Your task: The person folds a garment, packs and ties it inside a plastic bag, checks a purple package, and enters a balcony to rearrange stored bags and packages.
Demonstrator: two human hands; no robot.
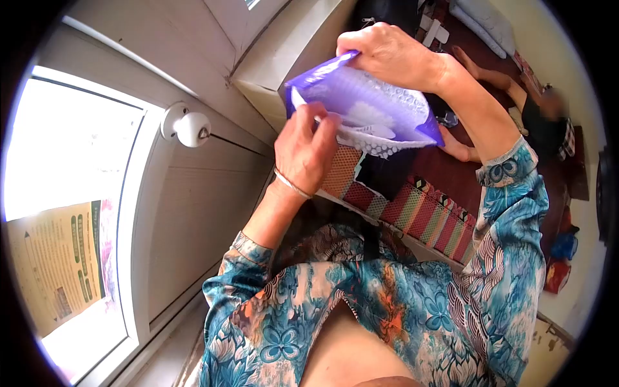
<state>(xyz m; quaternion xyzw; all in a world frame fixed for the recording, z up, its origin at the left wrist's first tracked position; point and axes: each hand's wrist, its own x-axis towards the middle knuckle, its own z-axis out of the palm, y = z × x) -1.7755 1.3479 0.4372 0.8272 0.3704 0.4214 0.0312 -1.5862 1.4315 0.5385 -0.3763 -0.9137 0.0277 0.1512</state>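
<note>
A purple padded mailer (422, 126) with a bubble-wrap lining hangs with its mouth gaping towards me. My right hand (396, 58) grips its upper edge, fingers closed over the purple film. My left hand (306, 148) reaches over the left side of the mouth, fingers curled and pinched. A thin white piece (296, 98) stands up at those fingertips; its kind is unclear. Inside the mailer lie slim white plastic items (377, 130), which look like disposable cutlery. The deeper part of the mailer is hidden.
A white door with a round knob (193, 129) stands close on the left, beside a bright window with a printed sheet (58, 258). Below the mailer lies a striped woven mat (425, 213). Another person (541, 122) sits on the floor at right.
</note>
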